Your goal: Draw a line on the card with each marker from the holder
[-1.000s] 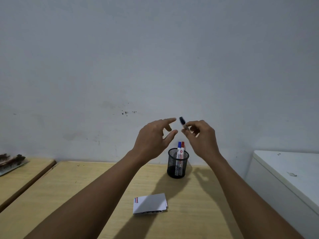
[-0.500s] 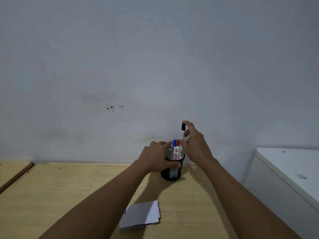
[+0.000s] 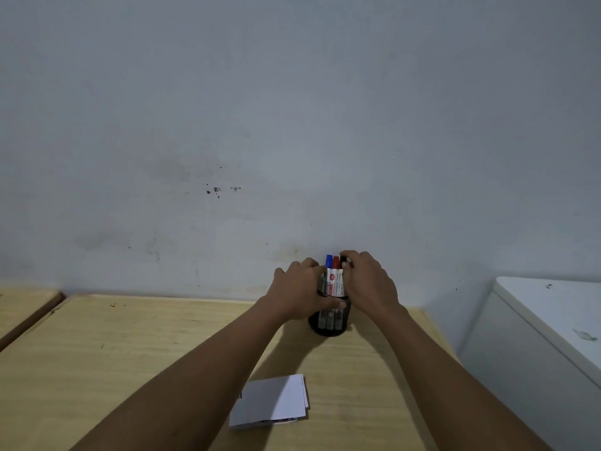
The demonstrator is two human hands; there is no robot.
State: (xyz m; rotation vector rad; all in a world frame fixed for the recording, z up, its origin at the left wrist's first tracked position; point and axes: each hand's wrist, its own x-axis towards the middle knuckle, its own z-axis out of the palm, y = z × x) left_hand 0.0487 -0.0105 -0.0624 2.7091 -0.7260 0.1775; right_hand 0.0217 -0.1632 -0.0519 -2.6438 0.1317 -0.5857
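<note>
A black mesh holder (image 3: 328, 322) stands on the wooden table near the wall. A blue-capped marker (image 3: 328, 262) and a red-capped marker (image 3: 335, 265) stand upright in it. My left hand (image 3: 300, 292) wraps around the holder's left side. My right hand (image 3: 369, 281) pinches the top of a black-capped marker (image 3: 343, 260) that stands in the holder beside the red one. A small stack of white cards (image 3: 271, 400) lies flat on the table in front, partly hidden by my left forearm.
The light wooden table (image 3: 130, 353) runs up to a grey-white wall. A white cabinet (image 3: 546, 320) stands at the right. Another wooden surface (image 3: 22, 304) adjoins at the far left.
My right hand has lowered the black marker from above into the holder. My left hand came down and took hold of the holder's side.
</note>
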